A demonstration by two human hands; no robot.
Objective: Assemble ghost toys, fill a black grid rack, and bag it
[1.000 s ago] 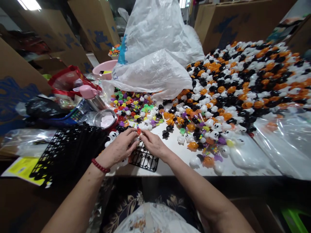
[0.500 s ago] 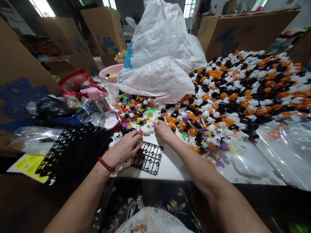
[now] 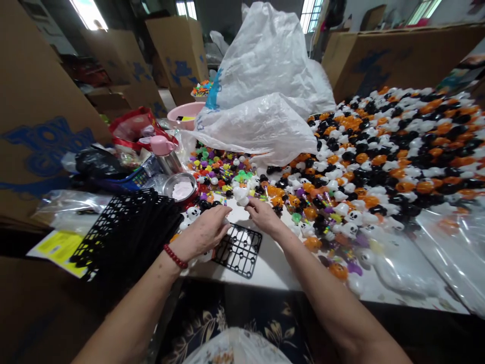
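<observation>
My right hand [image 3: 263, 216] pinches a white ghost-shaped plastic piece [image 3: 241, 195] at the near edge of the mixed pile. Just to its left, my left hand [image 3: 209, 226] has its fingers bent together; whatever they hold is hidden. A red bead bracelet [image 3: 175, 256] circles that wrist. Below the left fingers lies a black plastic grid [image 3: 242, 250] on the white table [image 3: 271, 270], its left side partly covered by the hand. Small ghost heads [image 3: 193, 213] rest beside the left hand, and orange pumpkin pieces [image 3: 294, 201] lie right of the right hand.
Stacked black grids [image 3: 132, 237] lie at the left. Behind them are a metal bowl of white powder [image 3: 184, 190] and a pink-lidded flask [image 3: 164, 154]. A big white plastic bag [image 3: 261, 65] stands at the back. Heaped orange, black and white pieces [image 3: 401, 141] fill the right.
My right hand has drawn back slightly from the pile, and a white ghost piece now shows in its fingers. My left hand stays over the grid. The whole view has shifted a little.
</observation>
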